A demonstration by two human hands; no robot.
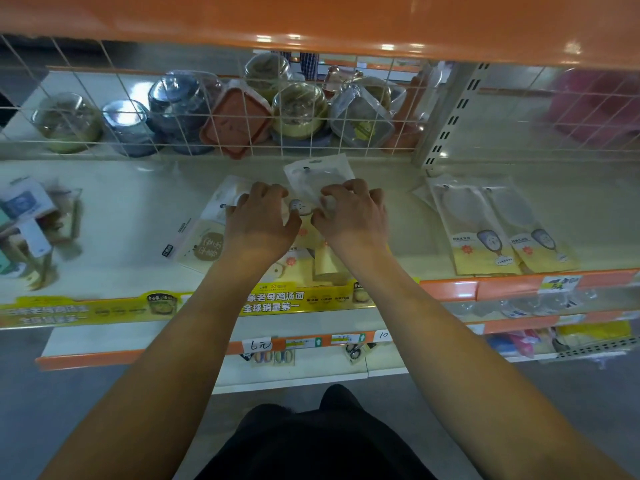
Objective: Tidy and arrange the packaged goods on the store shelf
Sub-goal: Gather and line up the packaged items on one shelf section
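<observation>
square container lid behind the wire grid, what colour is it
Orange-red; the square container lid shows best in the head view.

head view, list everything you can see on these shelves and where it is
loose packets: a few, clear and yellow, overlapping mid-shelf under the hands
neat packets: two side by side, clear tops, yellow bottoms, right of the hands
brown-label packet: one, left of the hands
boxed goods: several, blue, white and green, blurred, far left
lidded containers: many, clear, gold, orange, behind the wire grid
yellow banner: one, on the shelf's front edge
price tags: a few, white, lower shelf edge
left hand: fingers curled on the loose packets
right hand: pinching a loose packet
</observation>
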